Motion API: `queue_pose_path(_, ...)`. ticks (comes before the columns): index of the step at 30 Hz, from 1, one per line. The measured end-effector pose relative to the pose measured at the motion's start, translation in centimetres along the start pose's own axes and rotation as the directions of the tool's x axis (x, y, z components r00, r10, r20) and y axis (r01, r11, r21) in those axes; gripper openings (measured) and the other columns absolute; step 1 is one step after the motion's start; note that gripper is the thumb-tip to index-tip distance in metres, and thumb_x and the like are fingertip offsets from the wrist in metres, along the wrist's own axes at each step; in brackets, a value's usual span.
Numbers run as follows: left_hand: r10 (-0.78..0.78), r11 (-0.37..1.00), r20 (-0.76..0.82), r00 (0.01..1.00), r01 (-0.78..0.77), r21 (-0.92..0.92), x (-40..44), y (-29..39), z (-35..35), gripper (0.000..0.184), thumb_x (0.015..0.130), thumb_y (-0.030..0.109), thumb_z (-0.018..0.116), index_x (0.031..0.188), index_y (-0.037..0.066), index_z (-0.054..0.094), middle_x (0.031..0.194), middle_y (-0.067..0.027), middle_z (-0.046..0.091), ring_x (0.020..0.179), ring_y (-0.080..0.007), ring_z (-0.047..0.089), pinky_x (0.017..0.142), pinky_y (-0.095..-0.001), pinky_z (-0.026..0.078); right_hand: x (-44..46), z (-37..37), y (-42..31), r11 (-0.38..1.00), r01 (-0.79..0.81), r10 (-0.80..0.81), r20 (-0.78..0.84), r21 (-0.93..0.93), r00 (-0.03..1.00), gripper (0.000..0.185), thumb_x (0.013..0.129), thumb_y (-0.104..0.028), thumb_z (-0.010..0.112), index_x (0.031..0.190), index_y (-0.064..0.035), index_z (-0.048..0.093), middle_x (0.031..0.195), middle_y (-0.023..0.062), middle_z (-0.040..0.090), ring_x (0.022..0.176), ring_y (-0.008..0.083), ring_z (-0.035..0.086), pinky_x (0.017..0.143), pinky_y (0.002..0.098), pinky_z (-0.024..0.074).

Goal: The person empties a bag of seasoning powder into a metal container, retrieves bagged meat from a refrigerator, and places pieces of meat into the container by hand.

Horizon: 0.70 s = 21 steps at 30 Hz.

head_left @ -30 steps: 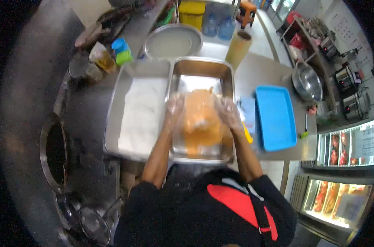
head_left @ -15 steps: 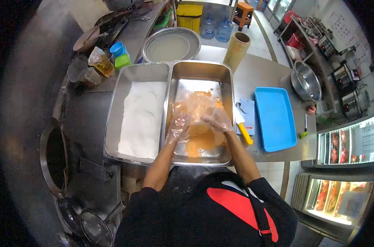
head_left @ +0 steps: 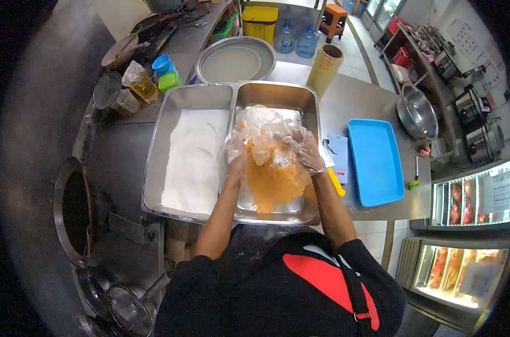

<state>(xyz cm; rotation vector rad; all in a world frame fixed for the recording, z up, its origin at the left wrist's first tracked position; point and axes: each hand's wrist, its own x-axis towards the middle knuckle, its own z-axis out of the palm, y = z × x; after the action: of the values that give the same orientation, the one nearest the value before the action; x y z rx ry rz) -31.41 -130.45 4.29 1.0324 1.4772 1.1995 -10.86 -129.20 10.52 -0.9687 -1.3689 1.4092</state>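
My left hand [head_left: 236,150] and my right hand [head_left: 304,148], both in clear disposable gloves, grip opposite sides of a clear plastic bag [head_left: 260,119]. They hold it inside the right-hand steel pan [head_left: 306,95], and some orange powder clings to the bag. Below the bag, a heap of orange powder [head_left: 274,186] covers much of the pan's bottom. Directly to the left stands a second steel pan [head_left: 212,96] with a thick layer of white powder [head_left: 192,163]. A knife with a yellow handle [head_left: 337,182] lies just right of my right hand.
A blue tray [head_left: 375,163] sits on the steel table at right. Behind the pans are a round metal basin [head_left: 235,62] of cloudy liquid and an upright roll of film [head_left: 325,70]. At left lies a wok [head_left: 74,213]; a steel bowl [head_left: 416,112] stands far right.
The bag has been lifted and crumpled upward, and more orange powder lies in the pan beneath it. My hands have risen and moved slightly farther apart.
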Motion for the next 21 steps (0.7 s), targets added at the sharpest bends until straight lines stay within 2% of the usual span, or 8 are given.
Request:
queue_pose_path(1, -0.153, 0.966, 0.011, 0.988, 0.147, 0.213, 0.7, -0.8, 0.3, 0.023, 0.093, 0.022, 0.053, 0.108, 0.008, 0.063, 0.103, -0.0077, 0.062, 0.096, -0.0199, 0.057, 0.083, -0.0345, 0.047, -0.4, -0.4, 0.2, 0.999, -0.042, 0.042, 0.009, -0.021, 0.999, 0.027, 0.087, -0.009, 0.067, 0.110, 0.0028, 0.062, 0.103, 0.0070, 0.068, 0.091, 0.0124, 0.062, 0.083, 0.0284, 0.0501)
queue_pose_path(3, -0.266, 0.946, 0.009, 0.964, 0.259, 0.195, 2.6, -4.3, 0.9, 0.027, 0.090, 0.022, 0.054, 0.112, 0.007, 0.061, 0.107, -0.0074, 0.061, 0.097, -0.0186, 0.056, 0.085, -0.0338, 0.046, -0.8, -1.3, 0.3, 0.996, -0.077, 0.079, 0.026, -0.053, 0.997, 0.030, 0.086, -0.014, 0.069, 0.109, 0.0024, 0.062, 0.100, 0.0071, 0.068, 0.089, 0.0123, 0.061, 0.081, 0.0284, 0.0497)
queue_pose_path(6, -0.161, 0.863, 0.046, 0.986, 0.163, -0.478, 5.5, -12.5, 2.6, 0.033, 0.086, 0.023, 0.058, 0.113, 0.003, 0.059, 0.108, -0.0079, 0.059, 0.095, -0.0186, 0.056, 0.082, -0.0327, 0.047, -3.0, -3.4, 1.1, 0.987, -0.128, 0.133, 0.053, -0.095, 0.990, 0.038, 0.082, -0.024, 0.073, 0.107, 0.0025, 0.062, 0.096, 0.0082, 0.067, 0.086, 0.0135, 0.059, 0.077, 0.0289, 0.0489)
queue_pose_path(11, -0.090, 0.934, 0.130, 0.987, 0.129, -0.334, 8.1, -10.4, 1.8, 0.017, 0.083, 0.013, 0.063, 0.098, 0.006, 0.062, 0.091, -0.0038, 0.062, 0.079, -0.0164, 0.058, 0.067, -0.0293, 0.049, -4.7, -8.1, 7.1, 0.902, -0.170, 0.161, -0.055, -0.397, 0.985, 0.047, 0.076, -0.027, 0.076, 0.106, 0.0064, 0.062, 0.090, 0.0138, 0.068, 0.082, 0.0192, 0.064, 0.075, 0.0303, 0.0497)
queue_pose_path(16, 0.349, 0.932, 0.132, 0.928, -0.330, -0.149, 12.0, -10.7, 1.1, 0.012, 0.083, 0.010, 0.064, 0.094, 0.007, 0.064, 0.082, -0.0013, 0.062, 0.067, -0.0136, 0.057, 0.057, -0.0278, 0.046, -5.5, -6.0, 2.8, 0.862, -0.175, 0.101, -0.177, -0.476, 0.979, 0.040, 0.080, -0.027, 0.069, 0.102, 0.0049, 0.064, 0.091, 0.0129, 0.068, 0.086, 0.0194, 0.063, 0.079, 0.0332, 0.0488)
queue_pose_path(18, 0.204, 0.844, 0.240, 0.949, -0.046, -0.535, 8.1, -2.7, 0.8, 0.011, 0.085, 0.012, 0.065, 0.093, 0.006, 0.066, 0.081, 0.0001, 0.063, 0.069, -0.0106, 0.057, 0.060, -0.0271, 0.047, -5.6, -5.6, 1.6, 0.847, -0.191, 0.095, -0.213, -0.496, 0.972, 0.036, 0.084, -0.029, 0.066, 0.098, 0.0040, 0.064, 0.085, 0.0102, 0.066, 0.081, 0.0185, 0.061, 0.077, 0.0321, 0.0482)
queue_pose_path(20, 0.325, 0.944, 0.166, 0.931, -0.310, -0.108, 4.5, 2.4, 0.1, 0.010, 0.085, 0.011, 0.064, 0.091, 0.005, 0.066, 0.080, 0.0006, 0.063, 0.072, -0.0098, 0.058, 0.064, -0.0260, 0.048, -5.7, -6.1, 2.2, 0.836, -0.154, 0.036, -0.227, -0.527, 0.973, 0.034, 0.085, -0.029, 0.065, 0.095, 0.0032, 0.064, 0.082, 0.0100, 0.065, 0.079, 0.0183, 0.060, 0.074, 0.0320, 0.0480)
queue_pose_path(21, 0.518, 0.845, 0.153, 0.842, -0.531, 0.060, 3.6, 3.4, 0.0, 0.009, 0.085, 0.011, 0.065, 0.088, 0.003, 0.067, 0.078, 0.0008, 0.063, 0.076, -0.0087, 0.058, 0.066, -0.0264, 0.047, -6.1, -5.9, 2.3, 0.827, -0.167, 0.028, -0.258, -0.536, 0.966, 0.031, 0.086, -0.028, 0.064, 0.095, 0.0025, 0.064, 0.082, 0.0090, 0.064, 0.077, 0.0173, 0.059, 0.072, 0.0320, 0.0475)
